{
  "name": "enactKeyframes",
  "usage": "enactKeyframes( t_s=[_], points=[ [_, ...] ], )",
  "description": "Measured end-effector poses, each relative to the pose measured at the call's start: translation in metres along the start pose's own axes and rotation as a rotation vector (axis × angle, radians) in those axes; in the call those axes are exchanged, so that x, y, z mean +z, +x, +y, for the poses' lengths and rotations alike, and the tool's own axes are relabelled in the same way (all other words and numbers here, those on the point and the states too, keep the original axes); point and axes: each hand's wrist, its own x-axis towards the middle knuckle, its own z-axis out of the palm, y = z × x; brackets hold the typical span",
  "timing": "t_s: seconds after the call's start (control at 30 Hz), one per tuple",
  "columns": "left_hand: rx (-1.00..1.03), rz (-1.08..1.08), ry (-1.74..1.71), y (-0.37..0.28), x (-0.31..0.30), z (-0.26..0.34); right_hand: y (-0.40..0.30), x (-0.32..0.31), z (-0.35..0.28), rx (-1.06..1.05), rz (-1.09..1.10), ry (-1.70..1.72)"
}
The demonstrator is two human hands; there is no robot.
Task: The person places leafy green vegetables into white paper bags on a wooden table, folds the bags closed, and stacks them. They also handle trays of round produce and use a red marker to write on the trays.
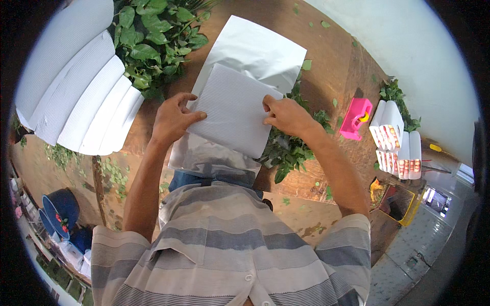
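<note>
A sheet of white corrugated cardboard (233, 111) lies at a slant on a larger glossy sheet (260, 46), white at its far end and clear and shiny at its near end. My left hand (172, 116) is at the cardboard's left edge, thumb over the edge and fingers curved apart from the thumb. At the right edge my right hand (287, 114) pinches the cardboard near its upper right corner between thumb and bent forefinger. Green leafy stems (287, 153) lie beside and partly under the cardboard at the right.
Stacked white corrugated sheets (88, 91) fan out at the left, next to a heap of leafy stems (153, 42). To the right are a pink tape dispenser (354, 118) and several bundled white packs (392, 126). Blue buckets (63, 210) stand on the lower left; a yellow-edged crate (398, 202) is lower right.
</note>
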Motion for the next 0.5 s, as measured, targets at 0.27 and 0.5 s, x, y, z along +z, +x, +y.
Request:
enactKeyframes(
  t_s=[0.27,0.5],
  points=[
    [0.013,-0.002,0.017,0.0,-0.002,0.011,-0.001,-0.015,0.055,0.32,0.371,-0.075],
    [-0.072,-0.095,-0.081,0.006,-0.001,0.006,-0.098,0.009,0.123,0.572,1.228,0.45]
  ],
)
